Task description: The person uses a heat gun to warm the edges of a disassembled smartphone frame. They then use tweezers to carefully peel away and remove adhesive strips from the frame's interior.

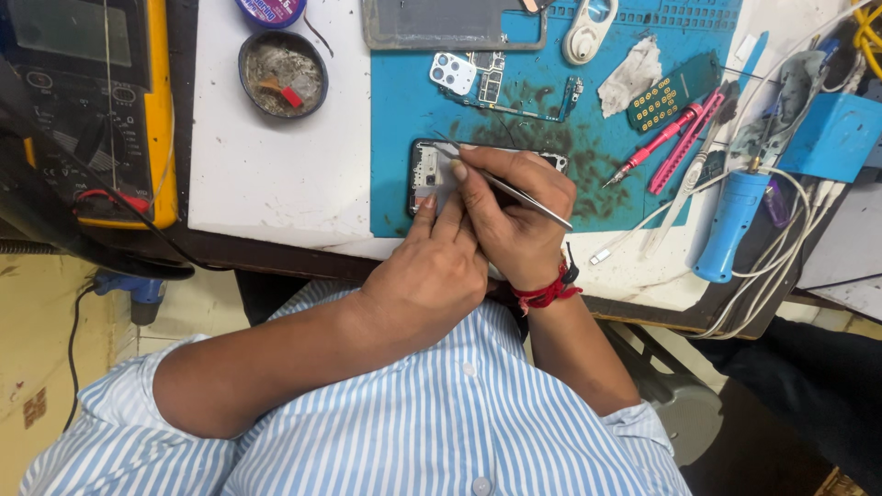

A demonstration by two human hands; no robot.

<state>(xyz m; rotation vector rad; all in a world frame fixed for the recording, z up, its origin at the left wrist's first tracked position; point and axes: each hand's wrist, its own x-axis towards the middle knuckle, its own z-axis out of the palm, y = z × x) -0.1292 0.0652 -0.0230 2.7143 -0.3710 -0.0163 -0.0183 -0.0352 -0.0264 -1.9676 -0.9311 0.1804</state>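
A yellow multimeter (92, 110) sits far left. On the blue mat (404, 101), the left hand (432, 266) presses down the opened phone (424, 173); the right hand (514, 216) pinches metal tweezers (514, 191) over it. Pink screwdrivers (666, 142) lie right.

A white worktop (276, 174) stands above a yellowish floor (37, 367).

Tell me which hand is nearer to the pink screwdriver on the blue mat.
Right. The right hand, holding tweezers over the opened phone, lies closer to the pink screwdriver, which sits to its right. The left hand rests on the phone's near edge, farther away.
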